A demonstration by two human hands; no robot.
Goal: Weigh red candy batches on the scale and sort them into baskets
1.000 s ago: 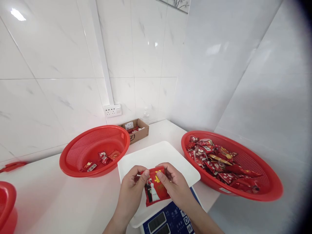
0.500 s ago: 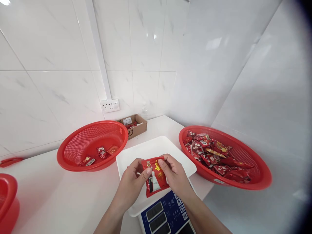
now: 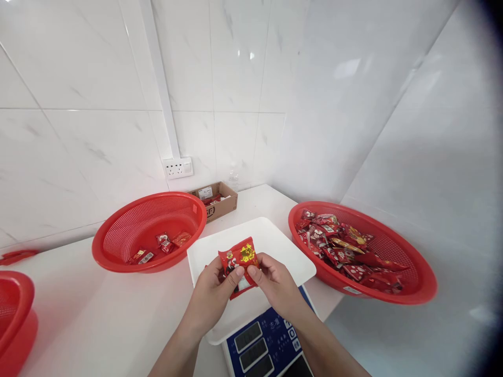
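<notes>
A red snack packet (image 3: pixel 240 257) with yellow lettering is held up between both hands, over the white pan (image 3: pixel 259 233) of a scale. My left hand (image 3: pixel 214 293) grips its left side, thumb across the front. My right hand (image 3: pixel 275 283) pinches the right side the same way, its thumb near the other thumb. Below the pan shows the scale's blue panel (image 3: pixel 271 340) with dark displays and number keys. To the right, a red basket (image 3: pixel 422 290) holds many red packets (image 3: pixel 338 241). On the left another red basket (image 3: pixel 113 262) contains several small packets (image 3: pixel 164 243).
A cardboard box (image 3: pixel 223 208) with red packets inside stands by the wall, near a clear plastic bottle (image 3: pixel 233 178). Part of a third red basket (image 3: pixel 23 293) enters at the left edge. A socket panel (image 3: pixel 178 167) is fixed on the tiled wall.
Both hands have shifted their grip lower on the packet, and the packet sits higher and slightly left with its top tilted. The thumbs have come closer together. The baskets stay in place.
</notes>
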